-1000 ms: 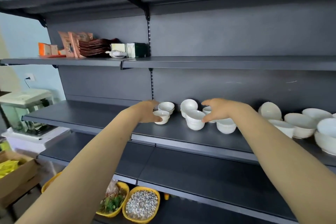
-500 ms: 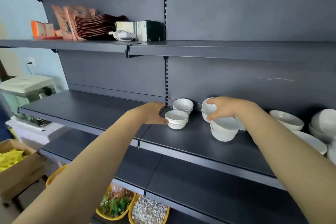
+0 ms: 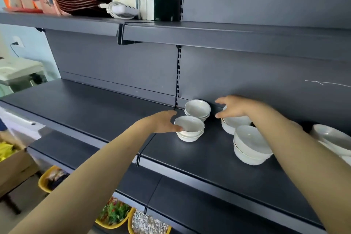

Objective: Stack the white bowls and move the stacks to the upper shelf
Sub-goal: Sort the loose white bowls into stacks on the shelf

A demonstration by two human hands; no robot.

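Observation:
Several white bowls stand in short stacks on the dark middle shelf (image 3: 209, 157). My left hand (image 3: 164, 122) grips the left side of the front small stack (image 3: 190, 129), thumb on its near rim. A second small stack (image 3: 197, 109) sits just behind it against the back panel. My right hand (image 3: 235, 107) hovers with fingers spread and holds nothing, right of that rear stack and over a wider stack (image 3: 234, 123). Another wide stack (image 3: 250, 146) stands nearer the front, partly behind my right forearm. The upper shelf (image 3: 237, 33) runs above.
Larger white bowls (image 3: 331, 137) lie at the far right of the middle shelf. Packets, boxes and a cable coil (image 3: 121, 8) fill the left part of the upper shelf. Below are a lower shelf (image 3: 209, 213), yellow baskets (image 3: 114, 214) and a cardboard box (image 3: 13, 167).
My right hand has let go of the bowl it held and now spreads open, reaching left. My left hand stays on the front small stack. The view has moved closer and lower.

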